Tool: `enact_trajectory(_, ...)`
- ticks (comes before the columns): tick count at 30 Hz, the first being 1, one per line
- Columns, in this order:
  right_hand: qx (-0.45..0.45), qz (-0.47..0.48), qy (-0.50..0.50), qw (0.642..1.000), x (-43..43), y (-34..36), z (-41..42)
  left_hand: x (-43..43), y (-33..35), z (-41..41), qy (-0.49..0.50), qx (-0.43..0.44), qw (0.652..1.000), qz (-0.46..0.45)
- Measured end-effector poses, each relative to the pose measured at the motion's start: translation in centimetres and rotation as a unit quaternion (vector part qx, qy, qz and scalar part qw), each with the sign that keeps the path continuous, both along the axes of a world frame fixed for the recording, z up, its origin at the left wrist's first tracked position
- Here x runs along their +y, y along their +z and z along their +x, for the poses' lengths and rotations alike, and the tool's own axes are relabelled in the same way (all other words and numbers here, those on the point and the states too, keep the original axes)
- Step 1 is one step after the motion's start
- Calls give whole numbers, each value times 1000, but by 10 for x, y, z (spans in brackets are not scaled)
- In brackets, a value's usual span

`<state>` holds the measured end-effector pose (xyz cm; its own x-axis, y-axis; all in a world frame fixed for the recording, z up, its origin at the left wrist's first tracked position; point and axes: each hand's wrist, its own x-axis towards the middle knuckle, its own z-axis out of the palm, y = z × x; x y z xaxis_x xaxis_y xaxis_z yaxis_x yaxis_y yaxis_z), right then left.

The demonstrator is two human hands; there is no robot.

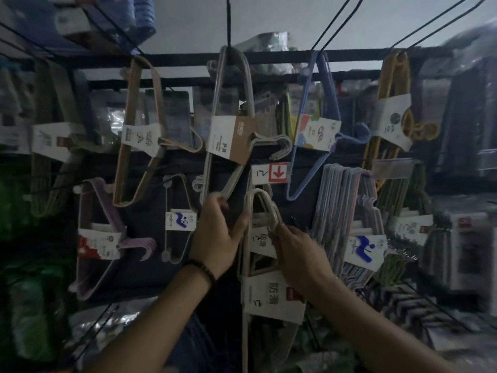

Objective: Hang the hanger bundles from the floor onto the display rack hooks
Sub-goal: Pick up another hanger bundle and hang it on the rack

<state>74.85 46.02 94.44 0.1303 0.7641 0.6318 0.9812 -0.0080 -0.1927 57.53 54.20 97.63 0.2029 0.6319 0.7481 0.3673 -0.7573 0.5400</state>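
Dim shop rack [269, 59] already carries many bundles on its hooks [228, 22]. Our right hand [295, 254] grips the beige bundle [258, 193] by its top loop, seemingly not yet hooked; our left hand [215, 235] holds a hung grey bundle [228, 135] by its corner.

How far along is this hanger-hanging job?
Done: tan bundle, blue bundle and yellow bundle hang on the rack. In hand: the right hand grips a beige bundle raised under the red arrow tag; the left hand holds the grey bundle's lower corner. Left: hooking it. The floor is out of view.
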Motion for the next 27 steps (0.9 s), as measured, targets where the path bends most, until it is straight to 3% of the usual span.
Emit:
enact_trajectory(2,-8,15,-21,1000,-3,0,7,3,24,-2,50,38,983,170)
enact_trajectory(6,-26,49,-28,998,-3,0,14,7,73,3,94,170,891,411)
enact_trajectory(9,-37,56,-37,997,-4,-4,20,18,91,4,63,235,836,492)
enact_trajectory(13,-33,63,-54,996,-6,-12,29,32,102,-10,48,315,809,494)
enact_trajectory(16,-43,77,-47,995,-3,-14,31,33,109,-11,32,275,833,479)
enact_trajectory(19,-57,103,-34,992,3,-14,34,21,117,-6,-38,165,926,336)
enact_trajectory(21,-69,121,-23,990,7,-11,36,18,119,-2,-77,105,965,226)
enact_trajectory(27,-80,120,-72,987,24,0,41,12,124,5,-72,86,980,162)
